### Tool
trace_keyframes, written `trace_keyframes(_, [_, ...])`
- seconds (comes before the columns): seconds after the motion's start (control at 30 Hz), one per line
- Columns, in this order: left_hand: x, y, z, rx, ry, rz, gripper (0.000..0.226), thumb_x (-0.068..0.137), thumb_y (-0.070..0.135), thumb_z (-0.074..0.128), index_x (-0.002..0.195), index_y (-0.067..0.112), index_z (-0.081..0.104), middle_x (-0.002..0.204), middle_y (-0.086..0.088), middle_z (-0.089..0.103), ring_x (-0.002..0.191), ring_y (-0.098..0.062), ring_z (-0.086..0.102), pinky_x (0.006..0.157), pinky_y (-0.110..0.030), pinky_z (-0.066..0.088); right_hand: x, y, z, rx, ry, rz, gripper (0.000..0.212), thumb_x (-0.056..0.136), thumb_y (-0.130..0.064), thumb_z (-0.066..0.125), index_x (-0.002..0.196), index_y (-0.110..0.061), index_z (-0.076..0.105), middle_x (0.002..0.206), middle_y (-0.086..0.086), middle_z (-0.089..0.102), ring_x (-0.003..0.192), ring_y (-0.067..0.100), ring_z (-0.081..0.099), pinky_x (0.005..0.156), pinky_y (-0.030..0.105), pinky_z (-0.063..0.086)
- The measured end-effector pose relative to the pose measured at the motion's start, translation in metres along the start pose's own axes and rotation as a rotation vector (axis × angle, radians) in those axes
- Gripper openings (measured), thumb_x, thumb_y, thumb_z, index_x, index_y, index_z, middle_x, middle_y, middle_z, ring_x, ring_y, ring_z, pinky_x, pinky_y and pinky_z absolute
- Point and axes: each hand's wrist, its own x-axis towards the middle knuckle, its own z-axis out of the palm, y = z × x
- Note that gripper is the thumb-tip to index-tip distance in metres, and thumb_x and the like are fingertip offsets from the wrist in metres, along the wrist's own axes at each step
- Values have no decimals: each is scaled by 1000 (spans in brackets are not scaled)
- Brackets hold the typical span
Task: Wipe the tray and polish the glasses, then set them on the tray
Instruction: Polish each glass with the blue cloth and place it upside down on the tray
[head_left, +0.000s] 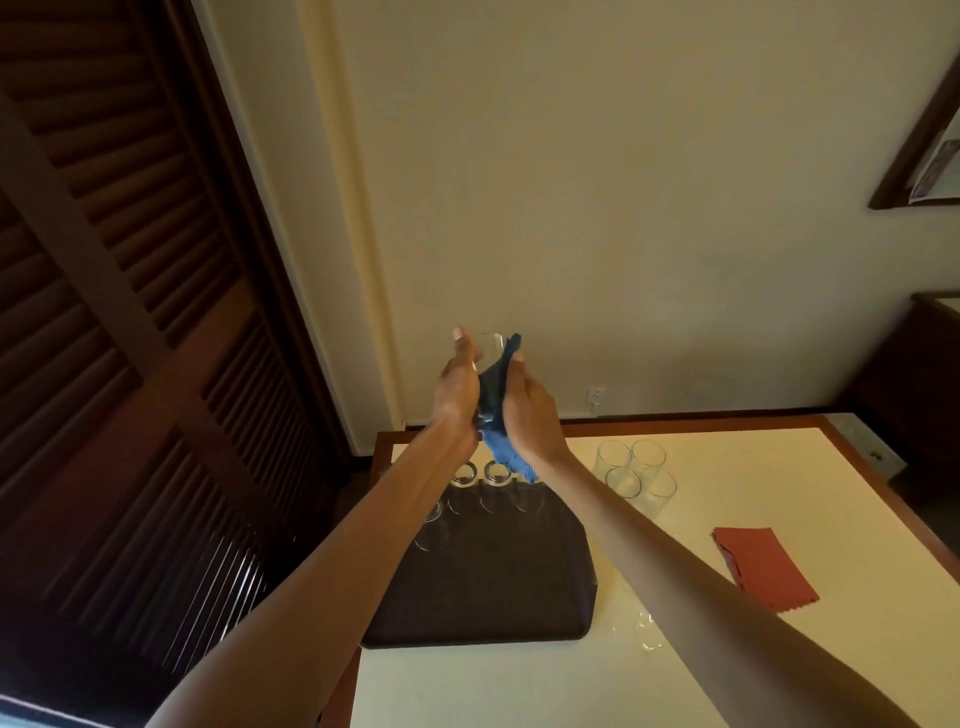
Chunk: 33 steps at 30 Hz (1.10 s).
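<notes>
At the far left stands a dark louvred door (130, 312). Next comes the dark tray (493, 582) on the counter (519, 686), with a row of glasses (480, 478) along its far edge and a couple more near its left side. Above it, your left hand (457, 389) grips the held glass (488, 348) in the air, fingers wrapped round its side. Your right hand (530, 415) clasps the blue cloth (498, 410) against that glass, and the cloth's tail hangs down between your wrists.

You look to be in the polishing step, with part of the set already on the tray. The next move calls for a steady lowering into a free spot beside the row without knocking its neighbours.

To the right, four glasses (636, 470) sit clustered on the counter, apparently yet to be polished, and a red cloth (763, 569) lies farther right. A framed picture (930, 135) hangs at the upper right. No brand, label or writing can be read anywhere.
</notes>
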Motion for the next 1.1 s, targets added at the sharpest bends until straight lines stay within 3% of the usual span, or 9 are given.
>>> trace_keyframes(0.03, [1,0,1,-5,-3,7,69,99,75,33,129,21,64,82,-16,73,67,-22,74,67,-34,60,-4,3,1,-33,7,-17,58,110,-40,20,97,-2,62,82,12,68,75,21,68,66,23,51])
trace_keyframes(0.13, [2,-3,5,5,53,5,76,96,79,34,127,18,66,110,-18,75,99,-25,74,96,-47,60,-19,12,3,-111,25,-133,42,108,-39,28,119,-5,51,89,5,65,69,12,65,53,15,44])
trace_keyframes(0.27, [-6,-8,11,-11,77,-4,66,105,66,35,106,8,68,91,-10,73,90,-23,71,87,-39,60,-20,14,-1,-238,48,-311,61,104,-46,32,148,-3,25,130,12,52,103,19,63,78,22,56])
trace_keyframes(0.43, [-15,-16,17,-24,46,18,67,105,67,28,121,16,69,109,-8,78,103,-27,74,96,-47,59,0,-6,-20,-49,54,-167,42,106,-48,33,113,-11,51,85,2,67,67,12,66,57,27,52])
trace_keyframes(0.6, [-17,-14,17,62,73,24,111,55,99,51,130,18,62,126,-10,70,106,-27,71,92,-47,59,1,-8,-17,123,-33,90,70,108,-49,20,94,1,68,78,14,70,67,17,66,57,19,50])
trace_keyframes(0.73, [-15,-7,8,38,96,56,94,86,82,54,143,7,53,128,-30,62,112,-48,65,96,-58,54,-16,7,-3,44,-92,41,65,108,-47,20,97,-1,64,76,5,67,64,12,65,53,14,45])
trace_keyframes(0.83, [-6,-10,1,63,138,87,67,95,75,48,97,11,66,88,-11,68,82,-24,70,80,-42,60,-21,9,5,-41,-81,-69,41,108,-43,30,117,-7,49,92,6,65,73,12,65,54,13,46])
trace_keyframes(0.93, [-5,-11,5,-25,72,22,60,102,68,42,98,15,72,100,-9,78,99,-25,74,90,-42,60,-11,1,5,-105,7,-226,43,106,-41,36,133,-8,40,114,8,62,92,19,67,72,28,57])
trace_keyframes(1.1, [-9,-8,16,-16,33,55,70,104,69,27,114,19,76,104,-8,78,100,-25,73,100,-50,57,17,-13,-12,37,60,-99,47,107,-48,29,111,-9,56,83,1,69,67,14,69,58,26,56])
